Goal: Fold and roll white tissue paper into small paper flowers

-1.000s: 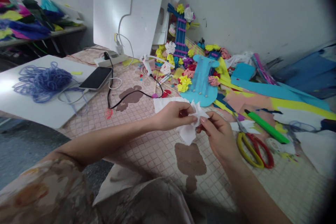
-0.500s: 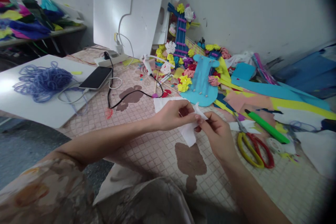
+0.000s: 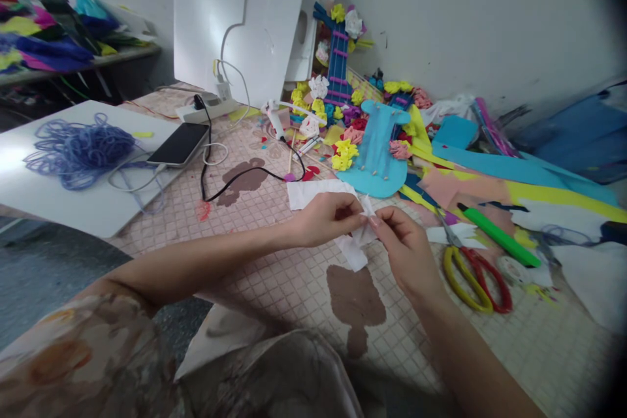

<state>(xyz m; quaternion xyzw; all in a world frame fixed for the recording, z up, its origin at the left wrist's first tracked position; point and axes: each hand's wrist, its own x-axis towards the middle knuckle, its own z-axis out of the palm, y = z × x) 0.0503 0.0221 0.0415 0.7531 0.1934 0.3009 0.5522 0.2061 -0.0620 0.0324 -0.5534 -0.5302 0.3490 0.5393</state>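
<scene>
My left hand (image 3: pixel 327 217) and my right hand (image 3: pixel 404 241) meet fingertip to fingertip over the table, both pinching a strip of thin white paper (image 3: pixel 353 253). The strip is gathered at the pinch, and its loose end hangs toward me. Behind my left hand another piece of white paper (image 3: pixel 313 192) lies flat. Just beyond sits a light blue guitar-shaped cutout (image 3: pixel 373 176) with yellow and pink paper flowers on it. To the right of my right hand rest scissors (image 3: pixel 477 277) with one yellow and one red handle.
A green cutter (image 3: pixel 499 235) lies among paper scraps at right. A glue gun (image 3: pixel 277 123) with a black cord stands behind. At left, a phone (image 3: pixel 179 144) and tangled purple yarn (image 3: pixel 85 150) lie on a white board (image 3: pixel 88 212). A dark blue guitar neck (image 3: pixel 337 62) leans against the wall.
My fingertips have shifted slightly, and the paper between them is more bunched. The upright tip of the strip has turned and sunk into the pinch. Other things have stayed put.
</scene>
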